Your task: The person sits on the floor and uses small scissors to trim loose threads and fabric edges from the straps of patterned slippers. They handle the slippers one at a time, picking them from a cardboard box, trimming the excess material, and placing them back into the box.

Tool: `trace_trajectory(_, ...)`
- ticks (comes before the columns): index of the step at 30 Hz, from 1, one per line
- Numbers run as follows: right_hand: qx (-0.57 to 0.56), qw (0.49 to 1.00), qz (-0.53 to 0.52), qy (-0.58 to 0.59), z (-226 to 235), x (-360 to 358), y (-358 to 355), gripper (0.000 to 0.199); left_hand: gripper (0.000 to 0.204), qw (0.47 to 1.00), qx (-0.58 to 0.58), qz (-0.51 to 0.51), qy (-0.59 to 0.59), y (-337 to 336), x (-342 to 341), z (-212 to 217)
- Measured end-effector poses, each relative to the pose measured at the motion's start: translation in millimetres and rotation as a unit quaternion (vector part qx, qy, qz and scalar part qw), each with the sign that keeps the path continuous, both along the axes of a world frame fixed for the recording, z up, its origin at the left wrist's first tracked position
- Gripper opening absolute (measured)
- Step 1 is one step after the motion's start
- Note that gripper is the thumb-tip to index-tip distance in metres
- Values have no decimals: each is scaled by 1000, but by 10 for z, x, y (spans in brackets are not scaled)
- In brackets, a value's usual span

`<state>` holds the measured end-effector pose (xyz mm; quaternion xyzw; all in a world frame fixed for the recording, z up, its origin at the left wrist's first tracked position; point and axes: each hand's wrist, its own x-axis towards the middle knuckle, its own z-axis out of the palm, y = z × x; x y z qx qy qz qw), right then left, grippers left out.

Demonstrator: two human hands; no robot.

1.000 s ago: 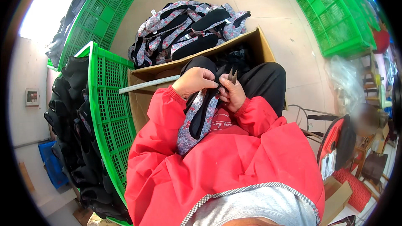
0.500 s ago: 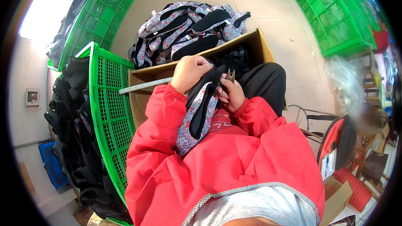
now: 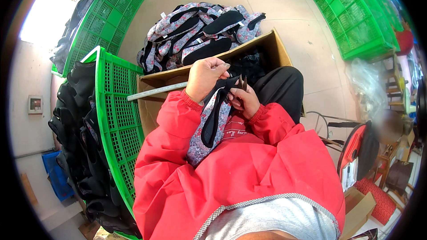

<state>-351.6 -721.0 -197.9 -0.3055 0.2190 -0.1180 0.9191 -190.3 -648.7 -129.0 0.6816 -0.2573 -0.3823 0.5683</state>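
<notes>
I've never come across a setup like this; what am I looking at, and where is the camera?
There is no machine: these are a person's bare hands, seen from above by a wide camera on their head, which bends straight edges. The right hand holds snips by the upper end of a floral slipper resting against the person. The left hand is raised beside it, its exact grip unclear. Beyond the box, a slipper pile lies on the floor.
</notes>
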Motion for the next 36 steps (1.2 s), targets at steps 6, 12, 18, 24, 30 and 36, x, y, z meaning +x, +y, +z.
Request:
trace_trajectory(6, -9, 999, 25, 31, -26, 16, -41, 10, 23, 999, -40, 3, 12, -5, -99, -121)
trace_trajectory(12, 59, 997, 4, 43, -53, 36, -38, 10, 35, 994, 19, 67, -84, 141, -54, -289)
trace_trajectory(18, 119, 993, -6, 22, -63, 14, -43, 12, 19, 986, 104, -39, -124, 298, -107, -252)
trace_trajectory(24, 131, 991, 0, 28, -88, 23, -57, 12, 13, 979, 108, -137, -105, 359, -64, -92)
trace_trajectory(30, 112, 993, 10, 29, -75, 25, -70, 19, 15, 985, 83, -139, -52, 331, -54, -224)
trace_trajectory(36, 88, 995, 7, 43, -66, 24, -96, 27, 15, 978, 138, -158, 15, 225, -70, -112)
